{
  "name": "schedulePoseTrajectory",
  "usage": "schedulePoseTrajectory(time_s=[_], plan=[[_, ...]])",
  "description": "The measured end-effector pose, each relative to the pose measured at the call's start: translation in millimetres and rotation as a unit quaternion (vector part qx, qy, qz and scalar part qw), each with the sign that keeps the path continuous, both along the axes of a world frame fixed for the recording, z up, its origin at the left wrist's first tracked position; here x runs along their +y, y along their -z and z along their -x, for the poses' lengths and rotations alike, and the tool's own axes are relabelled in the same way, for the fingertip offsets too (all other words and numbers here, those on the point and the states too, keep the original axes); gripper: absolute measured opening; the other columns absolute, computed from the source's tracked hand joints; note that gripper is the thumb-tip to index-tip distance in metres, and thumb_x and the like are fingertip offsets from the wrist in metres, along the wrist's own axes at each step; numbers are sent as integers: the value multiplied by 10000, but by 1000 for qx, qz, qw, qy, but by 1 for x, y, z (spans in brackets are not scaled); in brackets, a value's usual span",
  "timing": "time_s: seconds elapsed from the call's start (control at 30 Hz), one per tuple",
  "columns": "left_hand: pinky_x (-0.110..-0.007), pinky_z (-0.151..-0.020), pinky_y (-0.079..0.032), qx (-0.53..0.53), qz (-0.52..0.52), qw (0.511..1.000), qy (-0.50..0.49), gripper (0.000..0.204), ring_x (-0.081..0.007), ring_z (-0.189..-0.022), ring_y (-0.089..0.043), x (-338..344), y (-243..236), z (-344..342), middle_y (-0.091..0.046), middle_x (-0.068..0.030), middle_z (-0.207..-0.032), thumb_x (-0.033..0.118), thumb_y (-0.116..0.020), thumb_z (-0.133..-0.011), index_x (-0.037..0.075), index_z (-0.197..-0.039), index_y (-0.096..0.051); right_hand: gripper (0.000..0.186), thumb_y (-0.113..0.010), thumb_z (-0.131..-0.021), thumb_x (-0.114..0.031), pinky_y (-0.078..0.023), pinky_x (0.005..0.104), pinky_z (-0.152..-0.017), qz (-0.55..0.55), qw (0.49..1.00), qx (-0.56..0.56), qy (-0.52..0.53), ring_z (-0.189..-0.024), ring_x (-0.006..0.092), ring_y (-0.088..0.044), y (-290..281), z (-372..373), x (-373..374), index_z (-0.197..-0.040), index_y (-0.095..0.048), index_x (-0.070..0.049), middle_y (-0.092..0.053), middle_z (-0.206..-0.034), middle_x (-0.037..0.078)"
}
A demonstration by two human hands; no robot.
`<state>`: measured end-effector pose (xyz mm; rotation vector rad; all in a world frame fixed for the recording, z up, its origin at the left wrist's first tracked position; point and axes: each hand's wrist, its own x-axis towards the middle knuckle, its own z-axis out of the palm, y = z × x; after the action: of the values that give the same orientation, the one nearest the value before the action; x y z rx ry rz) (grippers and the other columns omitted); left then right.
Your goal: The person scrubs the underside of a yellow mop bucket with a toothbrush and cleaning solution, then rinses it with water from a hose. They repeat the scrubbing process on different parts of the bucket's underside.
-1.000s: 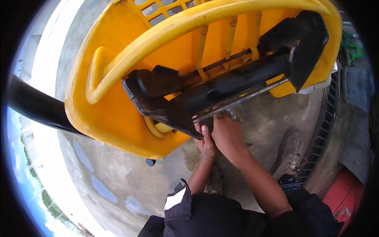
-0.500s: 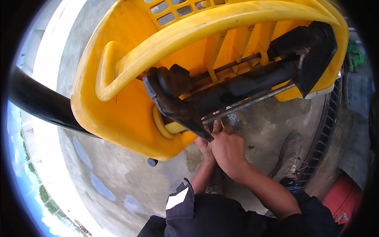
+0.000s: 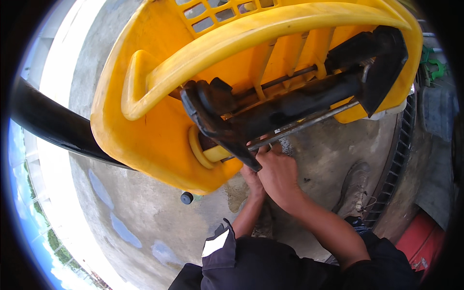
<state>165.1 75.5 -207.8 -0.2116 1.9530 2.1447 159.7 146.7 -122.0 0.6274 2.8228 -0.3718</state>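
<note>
A large yellow plastic mop wringer [image 3: 140, 152] is tilted in front of me, with a curved yellow rim bar across it. Inside it are a black roller [image 3: 299, 104], a black bracket [image 3: 205, 113] at each end and a thin metal rod [image 3: 304, 125] along the near side. My right hand [image 3: 279, 176] is closed, its fingers bent just under the rod, next to the left bracket's lower tip. My left hand [image 3: 252, 181] lies behind that tip, close against the right one; its fingers look curled but are mostly hidden. What either hand pinches is out of sight.
A thick black tube [image 3: 58, 128] runs left from the wringer. Below its edge a small dark round piece [image 3: 186, 197] shows against wet concrete. A floor grate [image 3: 394, 169] curves past my boot [image 3: 355, 191] at right. A red object [image 3: 425, 241] stands at lower right.
My right hand's fingers have bent in tighter beneath the rod and bracket. The wringer has shifted very slightly in view; my left hand stays about where it was.
</note>
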Motion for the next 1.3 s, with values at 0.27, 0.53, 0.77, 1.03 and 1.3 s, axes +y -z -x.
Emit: schedulePoseTrajectory(time_s=[0.27, 0.53, 0.77, 1.03, 1.3], plan=[[-353, -1112, -425, 122, 87, 988, 46, 466, -230, -1300, -555, 0, -6, 0, -474, -109, -1447, -71, -568, -1012, 50, -1455, -642, 619, -635, -990, -222, -603, 346, -533, -3, 999, -25, -21, -659, 248, -755, -1, -24, 1, -1551, -508, 7, -701, -879, 152], [-364, -1098, -445, 185, 206, 960, 30, 458, -235, -1266, -556, 0, 6, 2, -473, -123, -1441, -76, -504, -1031, 34, -1454, -642, 839, -706, -902, -156, -620, 479, -679, 96, 994, -44, 7, -759, 390, -760, -1, -34, 34, -1660, -355, -69, -721, -997, 212], [-366, -1122, -445, 176, 199, 964, 22, 462, -242, -1310, -549, 3, -1, 2, -472, -123, -1447, -67, -507, -1038, 49, -1462, -646, 839, -702, -894, -130, -614, 479, -675, 81, 995, -23, 49, -780, 385, -765, 10, -37, 50, -1661, -363, -90, -734, -1036, 220], [-372, -1137, -438, 197, 228, 953, 32, 493, -250, -1330, -538, -1, 3, 5, -478, -120, -1444, -94, -516, -1013, 58, -1464, -649, 881, -711, -888, -100, -608, 487, -665, 74, 996, -19, 37, -773, 384, -755, 9, -48, 50, -1682, -330, -96, -726, -1014, 206], [-370, -1130, -441, 179, 215, 960, 27, 500, -250, -1336, -533, 2, -2, 5, -478, -124, -1444, -96, -527, -997, 48, -1462, -646, 802, -688, -910, -111, -609, 507, -728, 42, 991, -32, 121, -802, 409, -750, 6, -60, 90, -1654, -390, -85, -729, -997, 222]])
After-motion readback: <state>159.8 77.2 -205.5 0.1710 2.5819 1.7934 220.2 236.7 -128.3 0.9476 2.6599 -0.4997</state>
